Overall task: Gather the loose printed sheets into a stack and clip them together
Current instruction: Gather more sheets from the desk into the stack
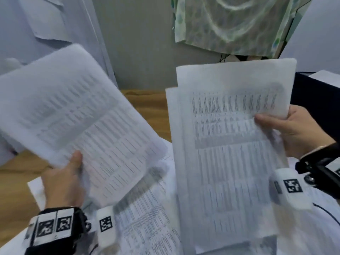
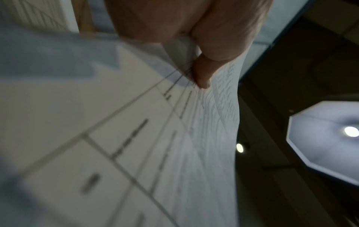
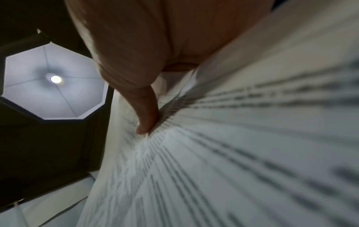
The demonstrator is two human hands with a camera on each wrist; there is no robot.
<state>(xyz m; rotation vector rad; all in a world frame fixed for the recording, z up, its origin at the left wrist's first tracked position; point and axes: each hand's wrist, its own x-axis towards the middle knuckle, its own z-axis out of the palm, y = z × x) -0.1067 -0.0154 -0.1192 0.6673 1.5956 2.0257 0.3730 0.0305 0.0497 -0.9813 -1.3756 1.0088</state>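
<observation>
A: Left hand [image 1: 63, 183] pinches one bundle of sheets [image 1: 77, 116]; right hand [image 1: 301, 133] pinches a second bundle [image 1: 230, 144]. More papers [image 1: 147, 227] lie on the table [image 1: 16, 190].

B: Thumb-only grips; uneven edges may fan or slip when merged.

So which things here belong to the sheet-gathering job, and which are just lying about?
Part of the job:
- sheets in left hand
- sheets in right hand
- loose sheets on the desk

Just lying about:
- green patterned cloth
- dark box
</observation>
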